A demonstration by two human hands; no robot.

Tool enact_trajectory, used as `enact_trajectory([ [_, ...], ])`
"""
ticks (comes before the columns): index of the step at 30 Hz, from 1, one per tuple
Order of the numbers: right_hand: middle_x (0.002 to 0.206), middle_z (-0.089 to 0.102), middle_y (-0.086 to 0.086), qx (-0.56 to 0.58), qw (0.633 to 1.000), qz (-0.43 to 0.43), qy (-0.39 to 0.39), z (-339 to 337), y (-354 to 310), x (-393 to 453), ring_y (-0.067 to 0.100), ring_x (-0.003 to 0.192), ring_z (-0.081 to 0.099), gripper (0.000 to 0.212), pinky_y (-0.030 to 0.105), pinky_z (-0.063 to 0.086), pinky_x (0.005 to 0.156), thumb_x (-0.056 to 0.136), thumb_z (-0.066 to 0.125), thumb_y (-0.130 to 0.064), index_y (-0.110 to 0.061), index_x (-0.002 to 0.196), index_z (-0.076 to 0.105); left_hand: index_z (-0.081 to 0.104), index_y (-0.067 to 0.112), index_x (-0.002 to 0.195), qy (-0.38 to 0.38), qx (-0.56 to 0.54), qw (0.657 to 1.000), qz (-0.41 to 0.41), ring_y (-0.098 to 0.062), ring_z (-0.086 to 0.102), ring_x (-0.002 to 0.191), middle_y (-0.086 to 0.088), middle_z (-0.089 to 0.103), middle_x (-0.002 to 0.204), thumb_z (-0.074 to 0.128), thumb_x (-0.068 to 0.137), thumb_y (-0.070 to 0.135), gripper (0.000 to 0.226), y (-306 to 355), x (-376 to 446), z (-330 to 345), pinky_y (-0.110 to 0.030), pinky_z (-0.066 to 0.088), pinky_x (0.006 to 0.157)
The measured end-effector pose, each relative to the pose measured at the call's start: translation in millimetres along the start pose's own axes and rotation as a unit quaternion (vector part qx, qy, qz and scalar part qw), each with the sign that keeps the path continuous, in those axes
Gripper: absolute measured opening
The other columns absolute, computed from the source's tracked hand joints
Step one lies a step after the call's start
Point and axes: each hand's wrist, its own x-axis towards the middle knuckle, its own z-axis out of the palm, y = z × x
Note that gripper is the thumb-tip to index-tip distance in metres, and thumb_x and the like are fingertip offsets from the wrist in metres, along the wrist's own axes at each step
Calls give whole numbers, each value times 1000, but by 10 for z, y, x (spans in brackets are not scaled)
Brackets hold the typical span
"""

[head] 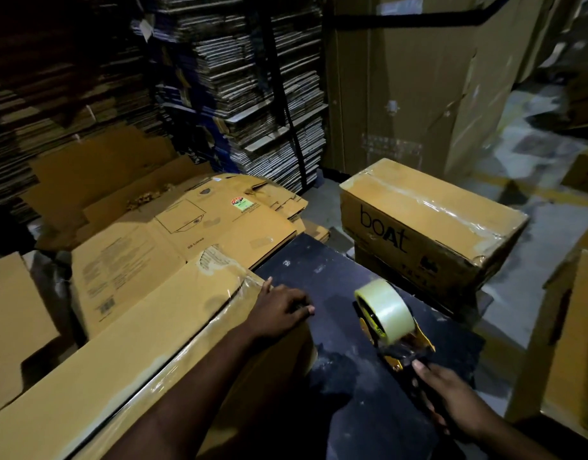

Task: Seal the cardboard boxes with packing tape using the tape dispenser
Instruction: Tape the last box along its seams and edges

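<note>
A long cardboard box (126, 343) lies at the lower left with clear tape along its top seam. My left hand (279, 308) rests on its far right corner, fingers curled over the edge. My right hand (448, 398) grips the handle of a yellow tape dispenser (395, 336) carrying a roll of clear tape; the dispenser stands on a dark table top (352, 370). A taped box marked "boat" (425, 220) sits beyond the table at the right, on another carton.
Flattened cartons (186, 234) lie spread at the left. Tall stacks of flat cardboard (252, 94) fill the back. A big upright carton (402, 78) stands behind the "boat" box. Another box (571, 343) is at the right edge.
</note>
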Motion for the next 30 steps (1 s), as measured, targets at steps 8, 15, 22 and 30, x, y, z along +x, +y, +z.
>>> enact_trajectory([
  [8,89,73,-2,-286,951,-77,94,-103,52,629,21,90,70,36,35,49,77,88,54,-62,-29,98,63,62,28,105,-17,74,997,-22,-11,49,115,12,60,109,56,93,35,15,81,13,2,-46,-1,122],
  [15,108,70,7,-493,857,-80,129,23,40,1057,33,100,68,47,38,50,72,96,37,-66,-26,119,44,57,17,106,-46,175,982,-62,-24,47,118,-2,58,113,49,96,38,24,218,65,40,-48,3,121],
  [22,110,67,3,-548,820,-78,145,197,33,1278,24,97,69,42,34,47,69,101,32,-60,-21,114,41,52,15,112,-65,204,972,-101,-28,45,121,-7,56,118,42,100,37,27,273,98,68,-50,7,120],
  [30,68,63,17,-585,772,-165,185,215,467,1541,33,49,62,57,35,48,43,97,40,-57,-5,88,61,43,37,123,23,148,975,-162,-25,50,110,3,57,110,49,84,21,43,410,155,187,-45,10,117],
])
